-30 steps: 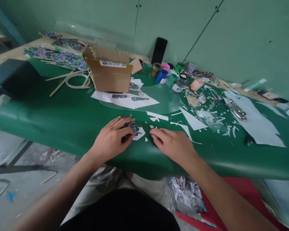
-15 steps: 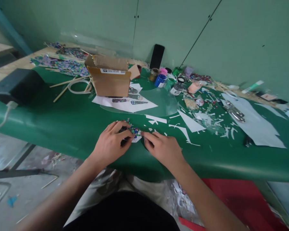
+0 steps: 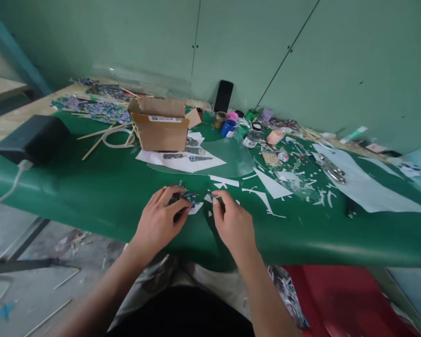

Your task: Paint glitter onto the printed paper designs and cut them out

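Observation:
My left hand (image 3: pixel 162 214) is closed around a small bundle of multicoloured bits (image 3: pixel 188 198), blue, green and dark, which it partly hides. Under the bundle's right end a white piece of paper (image 3: pixel 195 208) pokes out. My right hand (image 3: pixel 232 215) is apart from the bundle, just to its right, with thumb and index finger pinched together. Whatever lies between those fingertips is too small to make out. Little white paper scraps (image 3: pixel 208 198) lie on the green mat (image 3: pixel 119 187) beside the right fingertips.
Behind my hands stands a cardboard box (image 3: pixel 163 133) on white paper bearing patterned pieces. Paint jars (image 3: pixel 228 128) and a black phone (image 3: pixel 223 96) are at the back. Silver pliers-like tools (image 3: pixel 331 169) rest on white paper at right. A dark box (image 3: pixel 33 138) sits at left.
My right hand has pulled back to the right, away from the bundle. My left hand keeps its hold on it. The head view has shifted slightly.

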A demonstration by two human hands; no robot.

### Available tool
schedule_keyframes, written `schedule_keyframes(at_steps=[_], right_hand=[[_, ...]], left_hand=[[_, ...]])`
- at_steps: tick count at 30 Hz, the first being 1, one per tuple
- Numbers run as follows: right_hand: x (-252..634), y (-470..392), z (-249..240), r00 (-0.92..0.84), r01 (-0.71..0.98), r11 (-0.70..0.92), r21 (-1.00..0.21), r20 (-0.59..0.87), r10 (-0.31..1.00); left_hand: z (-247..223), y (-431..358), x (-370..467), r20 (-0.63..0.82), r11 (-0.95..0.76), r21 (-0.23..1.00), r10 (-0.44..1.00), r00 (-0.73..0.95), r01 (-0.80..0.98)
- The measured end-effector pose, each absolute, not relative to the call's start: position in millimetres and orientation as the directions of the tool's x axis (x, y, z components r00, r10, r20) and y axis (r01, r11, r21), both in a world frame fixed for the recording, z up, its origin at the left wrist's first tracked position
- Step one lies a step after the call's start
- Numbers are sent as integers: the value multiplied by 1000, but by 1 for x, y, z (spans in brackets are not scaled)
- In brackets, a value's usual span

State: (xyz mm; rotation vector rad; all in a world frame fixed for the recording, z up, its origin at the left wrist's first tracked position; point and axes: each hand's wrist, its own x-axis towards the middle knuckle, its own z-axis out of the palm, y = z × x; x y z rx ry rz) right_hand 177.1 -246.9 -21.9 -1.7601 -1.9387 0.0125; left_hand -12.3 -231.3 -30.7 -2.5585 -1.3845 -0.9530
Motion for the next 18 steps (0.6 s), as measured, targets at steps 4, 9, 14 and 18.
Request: schedule_keyframes(at_steps=[4, 9, 14, 18], right_hand=[[166, -254, -25, -3, 933, 131, -335, 356, 934], [158, -254, -22, 14, 954, 82, -288, 317, 948], [152, -250, -17, 51, 973, 6, -229, 241, 969], [150, -249, -14, 32, 981, 14, -192, 233, 972]], left_hand=[[-31, -245, 1, 578, -487, 136, 746, 330, 863], [-33, -250, 12, 585, -437, 116, 756, 295, 892], [-34, -247, 13, 566, -436, 131, 770, 294, 890], [-34, -246, 13, 563, -434, 155, 777, 281, 888]])
